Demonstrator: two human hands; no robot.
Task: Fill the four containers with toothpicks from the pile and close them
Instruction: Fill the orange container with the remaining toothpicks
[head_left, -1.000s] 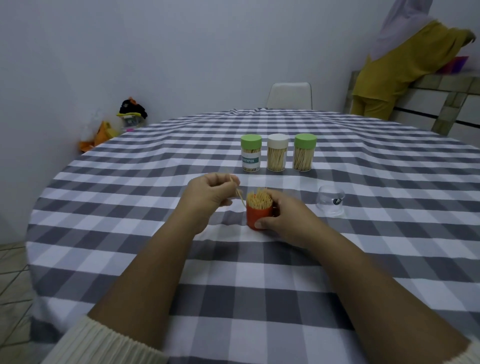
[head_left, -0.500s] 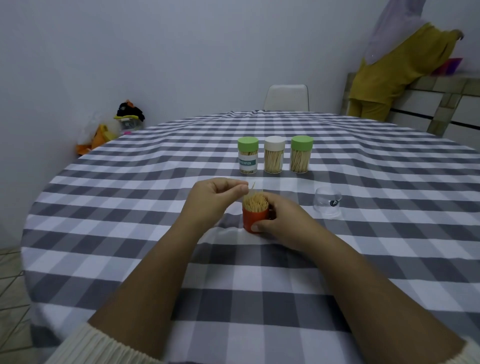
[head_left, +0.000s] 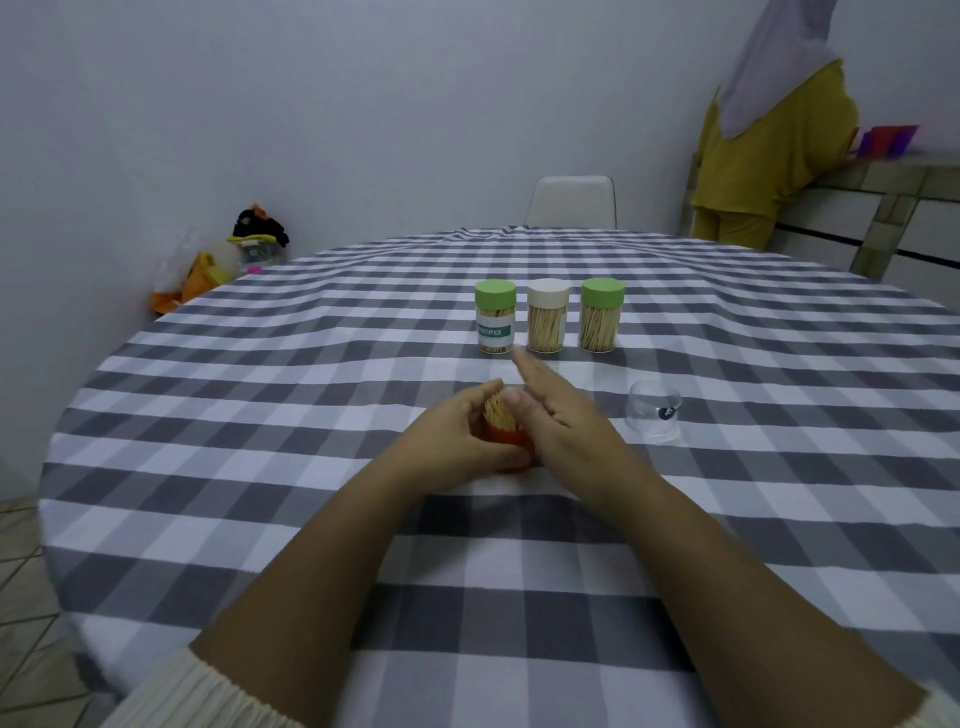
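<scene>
An orange container (head_left: 511, 451) packed with upright toothpicks (head_left: 497, 413) stands on the checked tablecloth (head_left: 311, 415) in front of me. My left hand (head_left: 457, 436) curls round its left side and holds it. My right hand (head_left: 558, 410) lies against its right side with straight fingers pointing away from me, the thumb tip at the toothpick tops. A clear plastic cover (head_left: 653, 418) rests on the cloth to the right. Behind stand three closed containers full of toothpicks: a labelled green-lidded one (head_left: 495, 322), a white-lidded one (head_left: 547, 322) and a second green-lidded one (head_left: 601, 321).
A white chair (head_left: 571, 200) stands at the table's far edge. A person in yellow (head_left: 769, 156) leans on a tiled counter (head_left: 883, 208) at the back right. Bags (head_left: 218, 265) lie on the floor by the left wall.
My left hand, which pinched a single toothpick above the container, now holds the container. My right hand has let go of it and straightened its fingers.
</scene>
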